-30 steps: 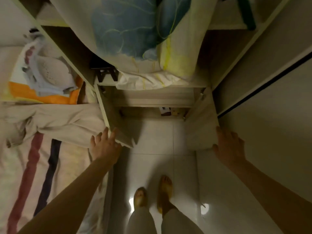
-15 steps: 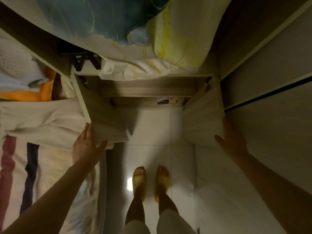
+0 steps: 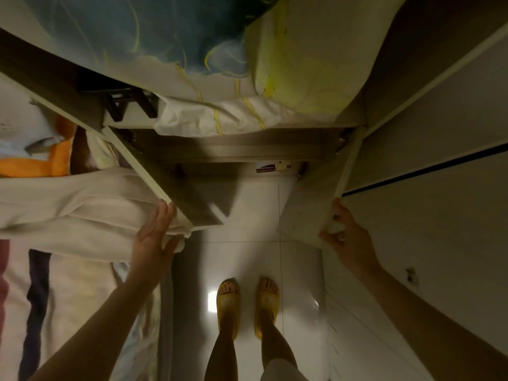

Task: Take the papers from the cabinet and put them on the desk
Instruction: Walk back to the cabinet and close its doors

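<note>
The low cabinet [image 3: 228,149] stands open in front of me, both doors swung outward. My left hand [image 3: 154,237] holds the free edge of the left cabinet door [image 3: 176,199], fingers behind it and thumb below. My right hand [image 3: 347,237] has its fingers curled round the edge of the right cabinet door [image 3: 310,207]. Deep inside at floor level I see a small part of some papers [image 3: 275,167], striped and pale, mostly hidden by the shelf above.
Folded bedding [image 3: 220,64] in blue, white and yellow fills the shelf above the cabinet. A bed with a beige blanket [image 3: 68,215] presses against the left door. A tall wardrobe panel [image 3: 439,215] runs along my right. My feet in yellow slippers [image 3: 247,301] stand on white tile.
Both doors have swung wider apart, each with a hand on it. My head has come closer and tilted down, so more of my legs shows.
</note>
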